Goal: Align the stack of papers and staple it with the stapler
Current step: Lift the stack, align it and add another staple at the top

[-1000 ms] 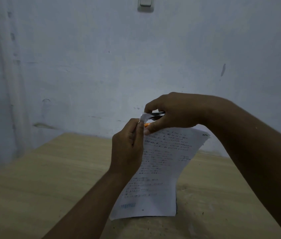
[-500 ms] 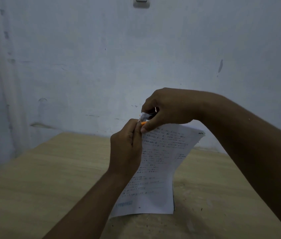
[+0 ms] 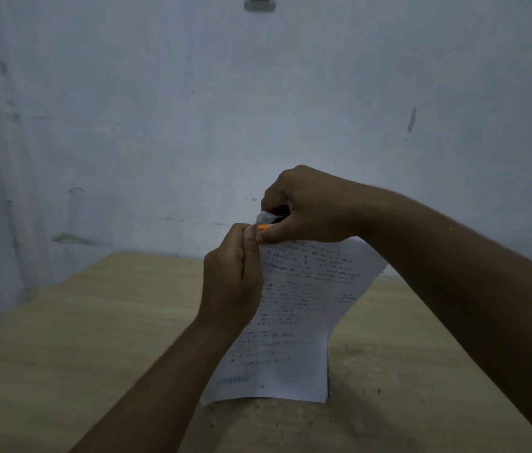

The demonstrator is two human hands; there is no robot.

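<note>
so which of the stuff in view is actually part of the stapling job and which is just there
Part of the job:
- stack of papers, held up with its bottom edge near the table
- stapler, mostly hidden, at the top left corner
- left hand, pinching that corner
- right hand, gripping the stapler

Just there:
- wooden table
- wall fitting, at the top edge

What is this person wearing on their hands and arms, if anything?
Nothing that shows. The left hand and right hand are bare: no gloves, rings, watch or bands visible. Both forearms are uncovered to the picture's edge, with no sleeve in view. The dim light could hide small details.
</note>
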